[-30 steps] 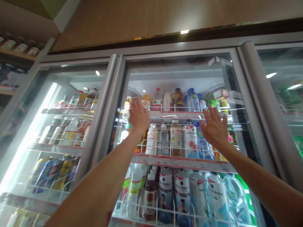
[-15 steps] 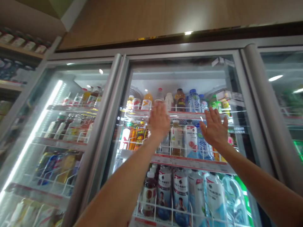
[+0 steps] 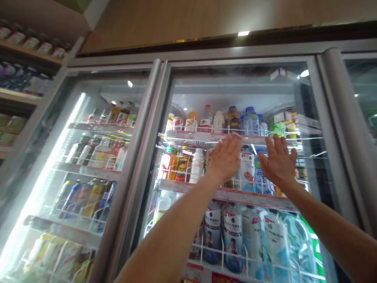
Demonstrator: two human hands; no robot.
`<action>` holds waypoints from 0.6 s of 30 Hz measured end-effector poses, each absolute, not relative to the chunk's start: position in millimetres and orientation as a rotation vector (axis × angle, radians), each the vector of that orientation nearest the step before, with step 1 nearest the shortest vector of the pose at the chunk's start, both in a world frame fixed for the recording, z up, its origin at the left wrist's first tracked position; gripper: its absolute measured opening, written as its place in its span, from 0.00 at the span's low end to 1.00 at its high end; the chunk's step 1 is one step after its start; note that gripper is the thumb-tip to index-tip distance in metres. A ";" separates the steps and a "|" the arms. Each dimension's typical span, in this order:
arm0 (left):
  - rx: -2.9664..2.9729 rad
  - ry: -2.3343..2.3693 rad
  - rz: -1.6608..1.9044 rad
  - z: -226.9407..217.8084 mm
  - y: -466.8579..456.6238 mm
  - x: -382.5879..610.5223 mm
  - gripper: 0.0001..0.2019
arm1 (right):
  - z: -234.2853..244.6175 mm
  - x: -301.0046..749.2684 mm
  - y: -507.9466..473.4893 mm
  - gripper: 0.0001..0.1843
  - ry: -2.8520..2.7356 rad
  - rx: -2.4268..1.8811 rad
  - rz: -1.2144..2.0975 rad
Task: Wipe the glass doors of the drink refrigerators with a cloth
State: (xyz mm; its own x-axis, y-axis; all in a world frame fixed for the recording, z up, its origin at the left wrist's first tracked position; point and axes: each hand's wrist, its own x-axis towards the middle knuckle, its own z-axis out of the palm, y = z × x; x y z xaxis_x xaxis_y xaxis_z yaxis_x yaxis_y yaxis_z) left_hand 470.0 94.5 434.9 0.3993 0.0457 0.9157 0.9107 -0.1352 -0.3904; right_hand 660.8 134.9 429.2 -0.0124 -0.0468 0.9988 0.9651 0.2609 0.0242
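Observation:
Both arms are raised to the middle glass door of an upright drinks fridge. My left hand lies flat with its fingers stretched up and right, in front of the upper two shelves. A pale patch shows at its fingertips; I cannot make out what it is. My right hand is spread at the door farther right, thumb out, with nothing seen in it. Behind the glass are an orange drink bottle, a blue-capped bottle and large white-and-blue bottles. Whether the palms touch the glass is hard to tell.
A metal door frame divides this door from the left fridge door, behind which several bottles stand. On the right runs a thick metal post. Wooden shelving with jars is at far left, a wood panel above.
My left hand has moved right across the door, closer to my right hand. The right hand stays almost in place against the door. The view has turned slightly left.

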 end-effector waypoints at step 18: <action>-1.486 -0.874 -0.968 383.0 95.5 426.8 0.25 | 404.4 645.5 137.3 0.33 -1.291 -1.000 -0.994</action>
State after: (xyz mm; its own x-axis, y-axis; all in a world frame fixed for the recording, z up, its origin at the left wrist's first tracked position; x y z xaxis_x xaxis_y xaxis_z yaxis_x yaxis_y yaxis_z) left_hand 426.8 95.5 383.0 0.3928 0.0140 0.9195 0.9133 -0.1231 -0.3883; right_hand 645.5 137.3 404.4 0.0311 -0.0189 0.9993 0.9613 0.2742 -0.0247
